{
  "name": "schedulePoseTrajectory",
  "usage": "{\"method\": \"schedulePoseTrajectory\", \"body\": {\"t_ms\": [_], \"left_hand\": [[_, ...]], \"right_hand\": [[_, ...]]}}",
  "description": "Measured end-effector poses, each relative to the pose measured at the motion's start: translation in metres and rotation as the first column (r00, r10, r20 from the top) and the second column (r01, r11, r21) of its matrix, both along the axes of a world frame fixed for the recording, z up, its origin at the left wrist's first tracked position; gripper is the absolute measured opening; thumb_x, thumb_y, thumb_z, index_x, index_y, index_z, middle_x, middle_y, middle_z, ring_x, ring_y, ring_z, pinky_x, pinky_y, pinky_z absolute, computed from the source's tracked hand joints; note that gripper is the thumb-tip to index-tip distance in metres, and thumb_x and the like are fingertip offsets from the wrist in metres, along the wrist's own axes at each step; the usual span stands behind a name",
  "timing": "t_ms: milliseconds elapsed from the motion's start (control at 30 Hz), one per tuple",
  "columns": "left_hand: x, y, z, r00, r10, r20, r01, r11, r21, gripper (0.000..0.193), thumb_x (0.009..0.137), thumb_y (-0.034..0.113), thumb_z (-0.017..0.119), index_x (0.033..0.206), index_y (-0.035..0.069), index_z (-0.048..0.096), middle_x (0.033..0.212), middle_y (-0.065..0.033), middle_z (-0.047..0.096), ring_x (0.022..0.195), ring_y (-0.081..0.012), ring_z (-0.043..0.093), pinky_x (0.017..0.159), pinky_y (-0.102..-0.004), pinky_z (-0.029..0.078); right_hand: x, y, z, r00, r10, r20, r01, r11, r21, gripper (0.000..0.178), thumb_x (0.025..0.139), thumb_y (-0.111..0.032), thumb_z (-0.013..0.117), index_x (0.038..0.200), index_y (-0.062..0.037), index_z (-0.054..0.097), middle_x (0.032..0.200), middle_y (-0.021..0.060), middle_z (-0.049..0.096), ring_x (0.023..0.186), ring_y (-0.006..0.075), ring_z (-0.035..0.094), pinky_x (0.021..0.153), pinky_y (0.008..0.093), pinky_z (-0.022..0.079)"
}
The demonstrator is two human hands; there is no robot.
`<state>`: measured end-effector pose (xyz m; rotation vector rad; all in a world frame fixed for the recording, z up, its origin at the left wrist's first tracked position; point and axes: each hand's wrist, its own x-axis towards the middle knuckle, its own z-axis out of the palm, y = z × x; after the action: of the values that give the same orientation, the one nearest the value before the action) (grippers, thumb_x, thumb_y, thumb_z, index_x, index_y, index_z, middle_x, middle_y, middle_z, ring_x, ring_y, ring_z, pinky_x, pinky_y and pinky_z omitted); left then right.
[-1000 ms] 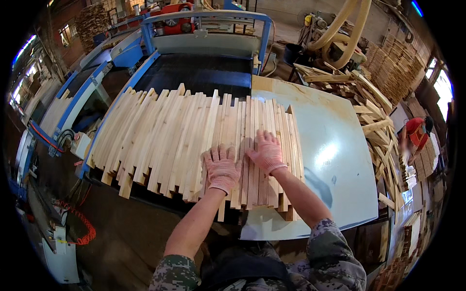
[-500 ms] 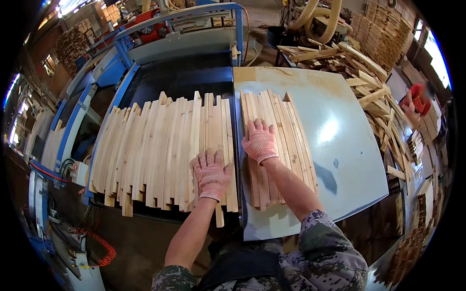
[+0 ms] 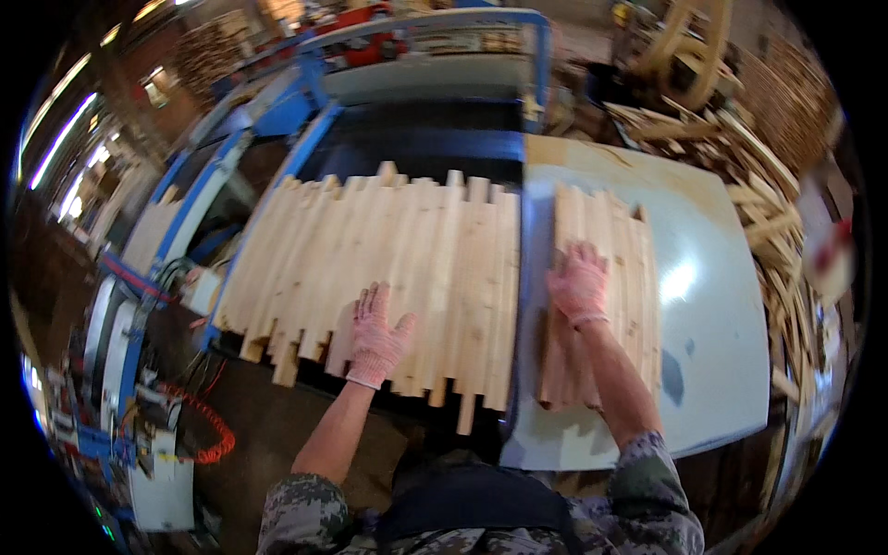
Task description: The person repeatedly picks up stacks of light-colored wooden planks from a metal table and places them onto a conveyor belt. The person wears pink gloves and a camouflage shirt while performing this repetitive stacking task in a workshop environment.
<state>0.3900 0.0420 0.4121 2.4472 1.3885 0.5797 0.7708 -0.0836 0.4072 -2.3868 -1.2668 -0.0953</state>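
Note:
A wide row of pale wooden strips (image 3: 305, 250) lies side by side on the black machine bed, their near ends uneven. My left hand (image 3: 377, 335), in a pinkish-red knit glove, rests on the lower middle of this row with its fingers stretched out. On the light metal table to the right lies a narrower stack of wooden strips (image 3: 624, 277). My right hand (image 3: 581, 285), gloved alike, lies flat on the stack's upper left part, fingers extended. Neither hand is wrapped round a strip.
The pale metal table (image 3: 712, 361) adjoins the black bed (image 3: 416, 139), which a blue frame (image 3: 425, 18) spans at the far end. Scrap wood (image 3: 772, 222) is heaped beyond the table. A coiled orange hose (image 3: 217, 444) hangs at lower left. Someone in red is blurred at far right.
My left hand has shifted left across the row of strips. My right hand stays on the stack. The whole view has swung, so the machine and table appear further right.

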Motion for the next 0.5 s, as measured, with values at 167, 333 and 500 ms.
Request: {"method": "schedulePoseTrajectory", "body": {"t_ms": [167,333,500], "left_hand": [[-0.154,0.096,0.026,0.891,0.438,-0.118,-0.434,0.899,0.058,0.098,0.092,0.05,0.071,0.165,0.003,0.028,0.171,-0.0234,0.03,0.159,-0.0396,0.025,0.132,-0.0509,0.015],[-0.305,0.193,0.059,0.631,0.727,-0.27,-0.702,0.683,0.199,0.102,0.09,0.053,0.071,0.167,0.005,0.024,0.172,-0.0203,0.03,0.16,-0.0379,0.024,0.13,-0.0491,0.016],[-0.382,0.24,0.099,0.565,0.773,-0.29,-0.759,0.624,0.185,0.093,0.089,0.049,0.072,0.161,0.006,0.033,0.167,-0.0191,0.037,0.155,-0.036,0.031,0.129,-0.0488,0.019]], "right_hand": [[-0.059,0.001,0.005,0.976,0.177,-0.127,-0.158,0.977,0.145,0.077,0.09,-0.033,0.074,0.155,-0.0031,0.046,0.151,0.0235,0.055,0.139,0.0418,0.053,0.114,0.0468,0.046],[-0.129,0.017,0.019,0.878,-0.007,-0.479,-0.077,0.985,-0.157,0.086,0.093,-0.043,0.072,0.16,-0.0014,0.038,0.138,0.0306,0.062,0.124,0.0455,0.063,0.105,0.0492,0.052],[-0.162,0.012,0.005,0.896,-0.143,-0.42,0.098,0.987,-0.127,0.086,0.096,-0.046,0.067,0.164,-0.0036,0.033,0.149,0.0307,0.056,0.135,0.0448,0.058,0.111,0.049,0.048]]}}
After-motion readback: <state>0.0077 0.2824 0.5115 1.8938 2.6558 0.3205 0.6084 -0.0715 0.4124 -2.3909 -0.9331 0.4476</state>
